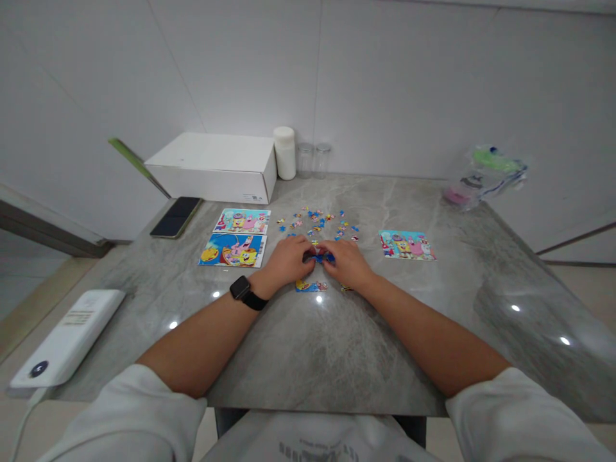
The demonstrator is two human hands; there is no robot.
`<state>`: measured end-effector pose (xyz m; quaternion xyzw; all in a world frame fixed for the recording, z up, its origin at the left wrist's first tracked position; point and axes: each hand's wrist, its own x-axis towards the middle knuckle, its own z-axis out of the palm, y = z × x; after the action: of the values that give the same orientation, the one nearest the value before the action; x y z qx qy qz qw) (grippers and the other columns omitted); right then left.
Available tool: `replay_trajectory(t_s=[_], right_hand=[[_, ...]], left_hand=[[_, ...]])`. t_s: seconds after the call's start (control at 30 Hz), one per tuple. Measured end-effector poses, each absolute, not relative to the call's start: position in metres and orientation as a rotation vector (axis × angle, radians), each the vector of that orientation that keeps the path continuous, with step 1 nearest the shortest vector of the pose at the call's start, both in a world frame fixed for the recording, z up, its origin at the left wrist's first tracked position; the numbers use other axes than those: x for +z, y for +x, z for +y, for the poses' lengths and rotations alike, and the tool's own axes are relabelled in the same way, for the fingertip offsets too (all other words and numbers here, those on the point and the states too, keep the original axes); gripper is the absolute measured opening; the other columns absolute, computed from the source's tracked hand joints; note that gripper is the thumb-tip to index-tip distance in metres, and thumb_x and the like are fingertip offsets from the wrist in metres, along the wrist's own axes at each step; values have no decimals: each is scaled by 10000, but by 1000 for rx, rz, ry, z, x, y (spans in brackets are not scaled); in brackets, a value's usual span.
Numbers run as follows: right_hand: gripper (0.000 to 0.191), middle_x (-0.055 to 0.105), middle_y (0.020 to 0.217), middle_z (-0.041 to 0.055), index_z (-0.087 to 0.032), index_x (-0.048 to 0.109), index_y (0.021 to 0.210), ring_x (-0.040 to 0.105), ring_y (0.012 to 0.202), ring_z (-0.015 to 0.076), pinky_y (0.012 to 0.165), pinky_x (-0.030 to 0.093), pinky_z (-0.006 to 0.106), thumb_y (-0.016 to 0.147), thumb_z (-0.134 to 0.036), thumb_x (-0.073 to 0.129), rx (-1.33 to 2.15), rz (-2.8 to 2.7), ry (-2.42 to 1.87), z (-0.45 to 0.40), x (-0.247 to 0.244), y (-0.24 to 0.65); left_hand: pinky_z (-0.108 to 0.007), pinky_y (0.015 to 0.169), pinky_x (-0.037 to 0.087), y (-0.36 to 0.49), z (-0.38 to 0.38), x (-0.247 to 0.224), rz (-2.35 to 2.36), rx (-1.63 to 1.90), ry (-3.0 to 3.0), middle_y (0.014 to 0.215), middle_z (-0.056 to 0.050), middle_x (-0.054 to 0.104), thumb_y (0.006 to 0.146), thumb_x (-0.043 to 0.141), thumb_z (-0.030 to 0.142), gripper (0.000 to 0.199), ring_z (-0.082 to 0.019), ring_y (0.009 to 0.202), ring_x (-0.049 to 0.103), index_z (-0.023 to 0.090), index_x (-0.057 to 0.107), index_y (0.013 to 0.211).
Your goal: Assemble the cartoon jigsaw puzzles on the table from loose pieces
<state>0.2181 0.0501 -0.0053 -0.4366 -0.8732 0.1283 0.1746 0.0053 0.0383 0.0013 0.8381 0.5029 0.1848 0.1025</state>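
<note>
Over the middle of the table, my left hand [290, 258] and my right hand [350, 262] meet with curled fingers around blue jigsaw puzzle pieces [319, 258]. Both thumbs and forefingers press at these pieces; the exact contact is partly hidden. Just below lies a joined strip of puzzle [310, 286] in blue, yellow and red. Another bit of puzzle [345, 288] peeks out beneath my right hand. Beyond my fingers, several loose puzzle pieces [317, 221] are scattered. Two cartoon picture cards [242, 221] lie to the left, and an assembled-looking cartoon picture [407, 246] lies to the right.
A white box [206, 168], a white bottle [285, 154] and two clear jars [314, 160] stand along the wall. At left are a phone [176, 217] and a white power strip [72, 337] with a cable. A plastic bag [484, 178] sits at the far right corner.
</note>
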Motion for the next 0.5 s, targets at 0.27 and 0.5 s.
replay_trajectory(t_s=[0.27, 0.5], right_hand=[[374, 751, 1236, 87, -232, 680, 1254, 646, 1178, 298, 1031, 428, 450, 891, -157, 632, 309, -2410, -1170, 52, -9, 223], [333, 731, 1148, 111, -209, 715, 1140, 627, 1127, 306, 1003, 453, 456, 859, -106, 570, 254, -2202, -1270, 57, -10, 229]], left_hand=[[-422, 931, 550, 3, 40, 4, 1485, 566, 2490, 1034, -85, 717, 871, 694, 271, 172, -269, 1008, 680, 218, 787, 1006], [-428, 939, 535, 4, 41, 0, 1368, 648, 2537, 1049, -86, 723, 910, 708, 275, 161, -265, 1017, 667, 229, 802, 1033]])
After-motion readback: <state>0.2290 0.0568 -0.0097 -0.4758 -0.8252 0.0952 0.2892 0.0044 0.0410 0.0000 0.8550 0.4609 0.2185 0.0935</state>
